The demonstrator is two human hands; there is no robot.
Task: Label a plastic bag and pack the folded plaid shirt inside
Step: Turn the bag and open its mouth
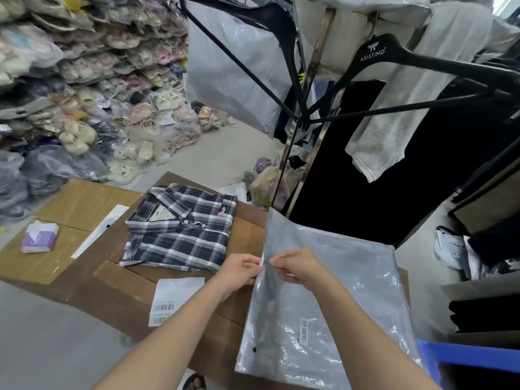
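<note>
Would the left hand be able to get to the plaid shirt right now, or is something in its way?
Probably yes. The plaid shirt lies uncovered on the cardboard, just beyond the left hand, with nothing between them. That hand would first have to release the plastic bag edge it is pinching.

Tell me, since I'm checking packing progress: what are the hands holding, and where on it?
Both the left hand and right hand pinch the plastic bag at its left edge, apparently its opening.
</note>
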